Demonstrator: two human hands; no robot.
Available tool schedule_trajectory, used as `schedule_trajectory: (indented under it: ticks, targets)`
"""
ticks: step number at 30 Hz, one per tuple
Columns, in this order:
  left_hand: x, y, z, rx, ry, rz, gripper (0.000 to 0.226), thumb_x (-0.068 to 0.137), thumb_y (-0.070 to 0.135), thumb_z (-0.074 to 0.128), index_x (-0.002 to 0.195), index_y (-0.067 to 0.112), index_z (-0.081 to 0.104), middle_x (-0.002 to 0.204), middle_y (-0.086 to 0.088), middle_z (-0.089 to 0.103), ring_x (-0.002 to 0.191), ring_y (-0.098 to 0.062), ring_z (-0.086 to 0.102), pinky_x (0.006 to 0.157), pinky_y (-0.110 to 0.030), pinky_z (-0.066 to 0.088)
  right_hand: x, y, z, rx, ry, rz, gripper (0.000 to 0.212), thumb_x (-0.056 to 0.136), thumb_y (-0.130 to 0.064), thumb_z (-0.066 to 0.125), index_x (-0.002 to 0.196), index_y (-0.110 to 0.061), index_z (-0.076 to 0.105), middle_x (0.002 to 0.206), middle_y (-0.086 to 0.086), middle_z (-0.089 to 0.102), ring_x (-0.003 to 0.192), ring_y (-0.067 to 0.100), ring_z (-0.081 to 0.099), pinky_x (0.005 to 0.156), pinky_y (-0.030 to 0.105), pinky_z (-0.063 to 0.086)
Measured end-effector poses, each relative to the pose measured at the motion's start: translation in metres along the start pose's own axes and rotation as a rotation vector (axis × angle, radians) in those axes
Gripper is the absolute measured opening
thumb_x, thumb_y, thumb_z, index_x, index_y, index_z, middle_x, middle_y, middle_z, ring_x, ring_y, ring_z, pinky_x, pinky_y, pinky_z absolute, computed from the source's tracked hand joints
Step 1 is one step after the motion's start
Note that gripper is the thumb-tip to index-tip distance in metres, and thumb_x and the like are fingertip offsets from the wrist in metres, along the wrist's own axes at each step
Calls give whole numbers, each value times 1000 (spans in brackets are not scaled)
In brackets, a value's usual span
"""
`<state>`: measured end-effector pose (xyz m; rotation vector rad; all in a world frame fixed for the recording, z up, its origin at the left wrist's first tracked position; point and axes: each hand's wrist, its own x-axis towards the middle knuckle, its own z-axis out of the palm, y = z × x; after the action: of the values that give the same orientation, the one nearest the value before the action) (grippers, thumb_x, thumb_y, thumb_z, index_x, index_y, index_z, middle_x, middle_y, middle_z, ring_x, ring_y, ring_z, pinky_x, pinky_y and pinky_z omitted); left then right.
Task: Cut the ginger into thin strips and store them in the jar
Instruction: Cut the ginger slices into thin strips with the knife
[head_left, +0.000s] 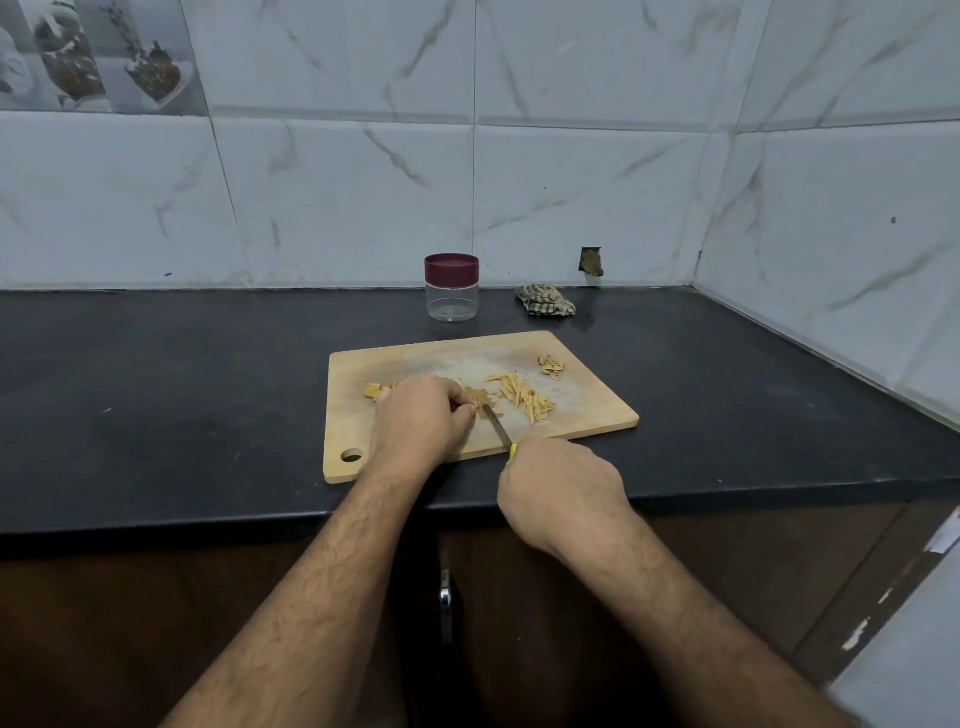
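Observation:
A wooden cutting board (587, 415) lies on the black counter. My left hand (418, 418) holds down a small ginger piece (480, 399) with curled fingers near the board's middle. My right hand (563, 486) grips a knife with a yellow handle; its blade (497, 426) angles up to the ginger piece. A pile of thin ginger strips (522, 397) lies right of the blade. An uncut ginger chunk (376, 391) sits left of my left hand, and peel scraps (551, 366) lie at the far right of the board. The clear jar (452, 299) with a maroon lid stands shut behind the board.
A crumpled checked cloth (545, 300) lies by the tiled wall, right of the jar. The black counter (182, 389) runs left and right of the board; its front edge is just below the board. A side wall closes off the right.

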<state>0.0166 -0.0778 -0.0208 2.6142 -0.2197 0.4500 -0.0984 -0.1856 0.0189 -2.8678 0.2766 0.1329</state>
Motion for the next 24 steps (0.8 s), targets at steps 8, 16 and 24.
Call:
schedule_trajectory:
  ticks: [8, 16, 24]
  targets:
    - [-3, 0, -2, -43, -2, 3, 18, 89, 28, 59, 90, 27, 77, 86, 8, 73, 91, -18, 63, 92, -38, 46, 9, -6, -1, -23, 9, -28, 23, 98, -20, 47, 116, -14, 59, 110, 4, 61, 89, 22, 54, 77, 35, 47]
    - [-5, 1, -4, -58, -9, 20, 20, 84, 26, 61, 94, 29, 78, 93, 9, 74, 94, -17, 64, 95, -40, 46, 13, -9, 0, -47, -17, -8, 26, 97, -20, 49, 121, -14, 58, 111, 4, 59, 87, 22, 51, 73, 34, 44]
    - [-5, 1, -5, 9, -17, 57, 19, 84, 29, 61, 93, 30, 77, 91, 9, 73, 93, -17, 62, 92, -39, 43, 16, -18, -4, -105, -58, -27, 31, 94, -17, 54, 124, -14, 58, 119, 6, 61, 93, 23, 53, 74, 34, 41]
